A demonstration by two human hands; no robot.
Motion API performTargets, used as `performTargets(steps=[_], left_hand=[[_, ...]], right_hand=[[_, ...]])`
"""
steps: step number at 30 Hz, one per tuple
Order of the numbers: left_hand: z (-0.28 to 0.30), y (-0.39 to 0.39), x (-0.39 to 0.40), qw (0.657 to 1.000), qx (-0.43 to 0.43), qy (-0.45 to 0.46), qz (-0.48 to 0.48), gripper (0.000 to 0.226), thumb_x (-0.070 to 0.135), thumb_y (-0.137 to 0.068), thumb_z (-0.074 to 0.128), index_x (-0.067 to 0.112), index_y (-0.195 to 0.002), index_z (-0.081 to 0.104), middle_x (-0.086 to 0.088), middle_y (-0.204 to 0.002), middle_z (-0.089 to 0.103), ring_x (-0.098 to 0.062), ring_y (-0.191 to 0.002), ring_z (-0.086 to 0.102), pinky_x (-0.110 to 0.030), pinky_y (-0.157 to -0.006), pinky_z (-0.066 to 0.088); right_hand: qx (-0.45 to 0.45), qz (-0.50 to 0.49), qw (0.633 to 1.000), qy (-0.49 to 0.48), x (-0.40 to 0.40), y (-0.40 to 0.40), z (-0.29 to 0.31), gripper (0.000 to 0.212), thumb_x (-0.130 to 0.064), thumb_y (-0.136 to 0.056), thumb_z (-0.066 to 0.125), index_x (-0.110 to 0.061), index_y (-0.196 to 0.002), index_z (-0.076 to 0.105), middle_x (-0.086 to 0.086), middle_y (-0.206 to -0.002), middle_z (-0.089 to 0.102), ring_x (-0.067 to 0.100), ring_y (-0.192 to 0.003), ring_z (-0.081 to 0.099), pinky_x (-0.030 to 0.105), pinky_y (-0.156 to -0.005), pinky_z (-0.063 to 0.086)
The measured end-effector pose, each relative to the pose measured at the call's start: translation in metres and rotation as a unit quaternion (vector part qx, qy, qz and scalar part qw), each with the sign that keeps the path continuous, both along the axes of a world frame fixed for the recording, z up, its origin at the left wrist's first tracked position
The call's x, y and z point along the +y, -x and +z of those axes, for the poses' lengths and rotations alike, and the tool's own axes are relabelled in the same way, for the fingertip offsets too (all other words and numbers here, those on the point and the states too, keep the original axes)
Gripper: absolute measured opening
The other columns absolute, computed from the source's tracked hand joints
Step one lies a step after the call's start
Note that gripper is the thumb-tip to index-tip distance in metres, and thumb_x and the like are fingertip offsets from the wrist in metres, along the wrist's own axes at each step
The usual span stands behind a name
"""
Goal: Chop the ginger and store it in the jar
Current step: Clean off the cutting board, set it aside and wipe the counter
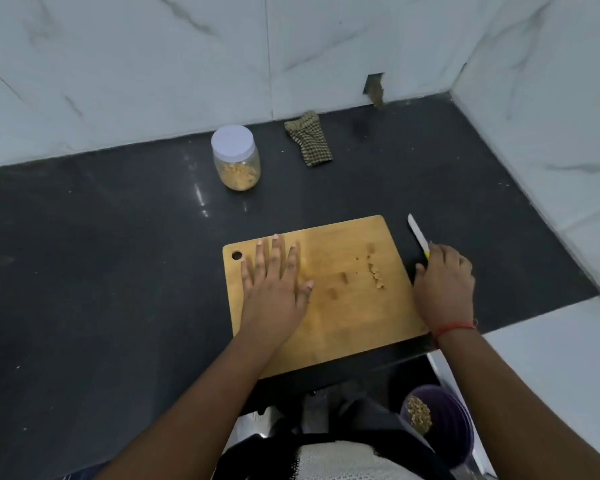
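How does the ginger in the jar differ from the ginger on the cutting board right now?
The ginger in the jar is a heap sealed under the white lid; the ginger bits on the cutting board lie loose and open. The jar holds far more; the board has only a few scattered pieces. The jar stands at the back by the wall; the bits lie between both hands. Both look pale yellow and chopped.

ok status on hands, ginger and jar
Left hand flat on the cutting board; right hand on the knife beside it. Ginger bits on board. Jar lidded, part full. Nothing in the way.

kitchen | dark countertop (118, 237) | marble-tiled wall (153, 64) | cutting board (343, 323)
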State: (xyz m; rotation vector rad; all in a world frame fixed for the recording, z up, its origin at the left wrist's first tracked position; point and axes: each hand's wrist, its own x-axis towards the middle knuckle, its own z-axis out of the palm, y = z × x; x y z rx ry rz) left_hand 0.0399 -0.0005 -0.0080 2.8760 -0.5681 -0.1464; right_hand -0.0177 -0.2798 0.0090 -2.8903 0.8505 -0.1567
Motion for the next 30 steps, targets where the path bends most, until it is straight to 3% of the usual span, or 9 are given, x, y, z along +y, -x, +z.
performTargets(steps=[4, 8, 13, 16, 20, 22, 25, 28, 30], left_hand=[[0.010, 0.016, -0.003, 0.999, 0.012, 0.011, 0.032, 0.072, 0.063, -0.098, 0.013, 0.030, -0.161, -0.001, -0.004, -0.168, -0.011, -0.028, -0.153, -0.017, -0.055, -0.123, -0.005], [0.017, 0.036, 0.005, 0.993, 0.037, 0.015, 0.114, 0.078, 0.066, -0.094, 0.008, 0.026, -0.161, 0.002, -0.005, -0.168, -0.011, -0.028, -0.153, -0.016, -0.053, -0.122, -0.007], [0.014, 0.055, 0.014, 0.962, 0.084, 0.076, 0.250, 0.075, 0.053, -0.102, 0.039, 0.019, -0.161, 0.007, -0.007, -0.169, -0.002, -0.030, -0.155, -0.007, -0.052, -0.124, 0.002], [0.012, 0.064, 0.013, 0.918, 0.108, 0.172, 0.341, 0.074, 0.042, -0.100, 0.053, 0.012, -0.159, 0.019, -0.013, -0.168, 0.008, -0.034, -0.153, 0.008, -0.048, -0.124, 0.012], [0.015, 0.064, 0.010, 0.903, 0.103, 0.176, 0.378, 0.068, 0.038, -0.098, 0.055, 0.010, -0.155, 0.030, -0.015, -0.157, 0.035, -0.039, -0.143, 0.030, -0.048, -0.117, 0.025], [0.025, 0.057, 0.012, 0.864, 0.128, 0.234, 0.427, 0.065, 0.035, -0.098, 0.053, 0.014, -0.156, 0.030, -0.013, -0.156, 0.037, -0.039, -0.142, 0.032, -0.051, -0.115, 0.029], [0.042, 0.049, 0.030, 0.771, 0.174, 0.366, 0.491, 0.057, 0.025, -0.099, 0.053, 0.012, -0.153, 0.038, -0.012, -0.154, 0.042, -0.035, -0.137, 0.042, -0.051, -0.113, 0.036], [0.058, 0.059, 0.043, 0.703, 0.198, 0.463, 0.502, 0.031, 0.017, -0.101, 0.051, 0.013, -0.130, 0.060, -0.010, -0.125, 0.064, -0.030, -0.108, 0.062, -0.048, -0.087, 0.054], [0.068, 0.073, 0.042, 0.686, 0.223, 0.497, 0.482, 0.026, 0.018, -0.106, 0.046, 0.022, -0.127, 0.060, -0.004, -0.116, 0.066, -0.027, -0.103, 0.063, -0.045, -0.079, 0.054]], right_hand=[[0.047, 0.004, 0.999, 0.008, -0.027, 0.009, -0.008, 0.031, -0.016, -0.091, 0.058, -0.003, -0.119, 0.056, 0.020, -0.113, 0.050, 0.038, -0.097, 0.049, 0.046, -0.082, 0.043], [-0.005, 0.031, 0.995, -0.099, -0.029, 0.004, -0.005, 0.028, -0.010, -0.093, 0.053, -0.003, -0.120, 0.053, 0.020, -0.114, 0.048, 0.033, -0.100, 0.046, 0.038, -0.085, 0.038], [-0.067, 0.053, 0.961, -0.263, 0.005, 0.016, -0.004, 0.032, -0.011, -0.094, 0.052, -0.006, -0.126, 0.052, 0.011, -0.122, 0.041, 0.024, -0.106, 0.047, 0.033, -0.096, 0.039], [-0.092, 0.063, 0.960, -0.256, 0.015, 0.025, -0.014, 0.027, -0.009, -0.094, 0.055, -0.007, -0.121, 0.053, 0.009, -0.121, 0.043, 0.024, -0.107, 0.048, 0.030, -0.093, 0.039], [-0.118, 0.083, 0.970, -0.195, 0.015, 0.029, -0.027, 0.024, -0.010, -0.093, 0.058, -0.004, -0.116, 0.055, 0.009, -0.109, 0.045, 0.021, -0.096, 0.047, 0.025, -0.079, 0.039], [-0.124, 0.098, 0.974, -0.162, 0.014, 0.030, -0.032, 0.023, -0.010, -0.092, 0.059, -0.004, -0.115, 0.055, 0.009, -0.107, 0.045, 0.021, -0.095, 0.047, 0.027, -0.079, 0.044], [-0.135, 0.108, 0.973, -0.155, 0.013, 0.030, -0.034, 0.021, -0.010, -0.092, 0.058, -0.004, -0.112, 0.055, 0.010, -0.106, 0.046, 0.023, -0.096, 0.047, 0.034, -0.081, 0.048], [-0.142, 0.122, 0.967, -0.172, 0.010, 0.031, -0.034, 0.023, -0.011, -0.093, 0.058, -0.005, -0.115, 0.054, 0.010, -0.110, 0.047, 0.024, -0.100, 0.049, 0.037, -0.087, 0.049], [-0.141, 0.134, 0.964, -0.179, 0.008, 0.031, -0.032, 0.022, -0.011, -0.093, 0.057, -0.006, -0.115, 0.054, 0.010, -0.113, 0.048, 0.025, -0.103, 0.049, 0.037, -0.090, 0.047]])
